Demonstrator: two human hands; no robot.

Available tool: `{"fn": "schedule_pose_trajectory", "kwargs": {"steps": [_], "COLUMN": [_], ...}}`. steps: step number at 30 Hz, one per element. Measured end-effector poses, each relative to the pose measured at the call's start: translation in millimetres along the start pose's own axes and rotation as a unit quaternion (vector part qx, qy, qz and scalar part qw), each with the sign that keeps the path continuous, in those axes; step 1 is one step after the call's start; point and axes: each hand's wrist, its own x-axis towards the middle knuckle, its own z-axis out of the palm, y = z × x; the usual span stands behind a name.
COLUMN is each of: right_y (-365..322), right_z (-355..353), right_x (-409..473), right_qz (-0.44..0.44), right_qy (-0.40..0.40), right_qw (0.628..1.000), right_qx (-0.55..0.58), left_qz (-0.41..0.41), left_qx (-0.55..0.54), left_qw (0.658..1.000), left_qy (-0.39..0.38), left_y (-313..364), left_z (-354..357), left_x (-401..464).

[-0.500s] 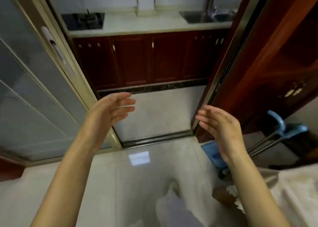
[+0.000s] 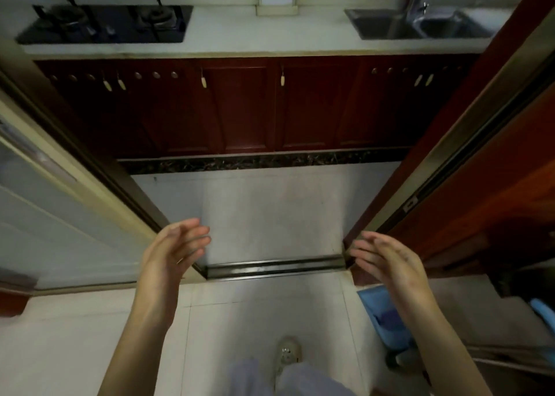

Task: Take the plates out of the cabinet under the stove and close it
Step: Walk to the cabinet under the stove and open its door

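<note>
Both the left hand (image 2: 174, 254) and right hand (image 2: 387, 260) hang loose and bare in the approach, so next comes pulling a handle (image 2: 121, 83) on the shut cabinet (image 2: 120, 113) under the stove (image 2: 105, 23) at eleven o'clock.

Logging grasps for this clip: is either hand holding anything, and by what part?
Nothing is held. The left hand and right hand are both open and empty.
</note>
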Motion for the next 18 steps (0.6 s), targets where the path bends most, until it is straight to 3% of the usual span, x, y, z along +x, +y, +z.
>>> {"fn": "schedule_pose_trajectory", "kwargs": {"steps": [5,11,18], "right_y": [-30.2,-48.6,-93.2], "right_z": [19.2,57.2,112.8], "right_x": [61.5,146.8,268.0], "right_qz": [0.007,0.026,0.021], "right_qy": [-0.026,-0.036,-0.038], "right_qw": [1.0,0.999,0.999], "right_qx": [-0.001,-0.024,-0.031], "left_qz": [-0.006,-0.113,-0.119], "left_qx": [0.021,-0.096,-0.124], "left_qw": [0.998,0.986,0.98], "left_qy": [0.062,0.08,0.099], "left_y": [-7.5,-10.2,23.1], "left_z": [8.9,14.8,31.9], "left_x": [39.9,110.9,240.9]}}
